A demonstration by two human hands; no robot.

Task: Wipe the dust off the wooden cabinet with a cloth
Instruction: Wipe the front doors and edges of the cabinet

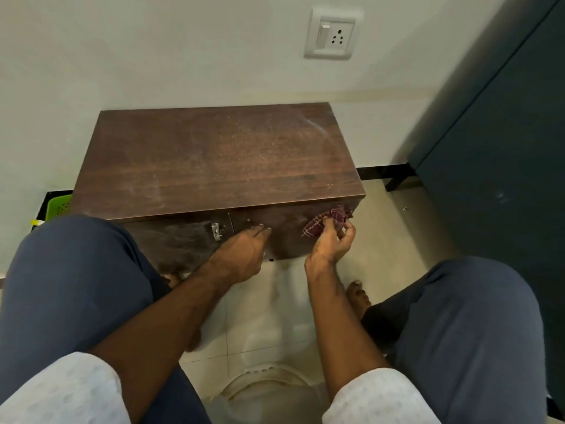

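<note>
**Hands at the cabinet front, cloth in the right**

Both hands work low against the front of the wooden cabinet [214, 160], which serves as the landmark for everything else. Nearest the camera, below the cabinet, two knees in dark blue trousers [70, 289] frame the view, with pale patterned sleeves [61, 393] at the bottom edge and a bare foot [357, 296] on the tiled floor [391, 240] beneath the cabinet's right end.

The left hand [241, 255] lies open, fingers stretched flat, its fingertips [264, 229] touching the cabinet's right door just beside the centre seam. A small metal latch [216, 231] sits on the left door, just left of that hand. The right hand [331, 243] is closed in a pinch around a bunched maroon checked cloth [327, 221], pressing it to the upper right corner of the cabinet's front, just under the overhanging top.

The cabinet's top is dark wood, streaked with pale dust and smear marks. A green plastic basket [59, 205] peeks out at the cabinet's left side. Behind the cabinet rises a white wall [153, 56] carrying a switch and socket plate [331, 33] above the cabinet's right end, and a dark blue-green cupboard [504, 133] stands to the cabinet's right
</note>
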